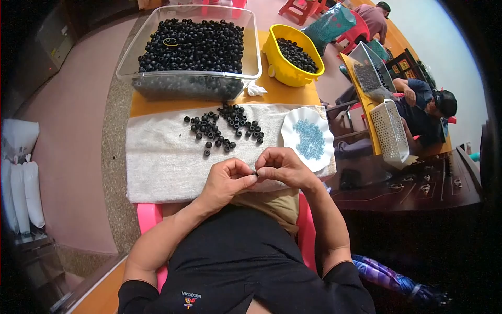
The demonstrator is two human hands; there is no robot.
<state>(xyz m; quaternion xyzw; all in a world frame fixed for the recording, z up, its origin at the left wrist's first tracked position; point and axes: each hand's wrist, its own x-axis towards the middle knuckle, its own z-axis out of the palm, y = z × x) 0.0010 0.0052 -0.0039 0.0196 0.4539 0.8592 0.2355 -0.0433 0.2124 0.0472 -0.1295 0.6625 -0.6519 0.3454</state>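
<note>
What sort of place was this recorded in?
Probably a small workshop for hand assembly: a clear tub full of black beads, a white dish of tiny pale-blue pieces, and another person near a second tub of dark pieces.

On my distant feed I see a rough, matt, off-white rectangular cloth [157, 175]; the small round black beads [210, 128] look smooth, more satin than shiny; the clear rectangular bin [253, 49] is glossy plastic; the yellow oval tub [286, 72] is smooth, shiny plastic; the white scalloped dish [325, 137] looks smooth, its tiny pale-blue pieces [310, 139] glassy; the orange-brown tabletop [285, 95] looks like smooth wood.
</note>
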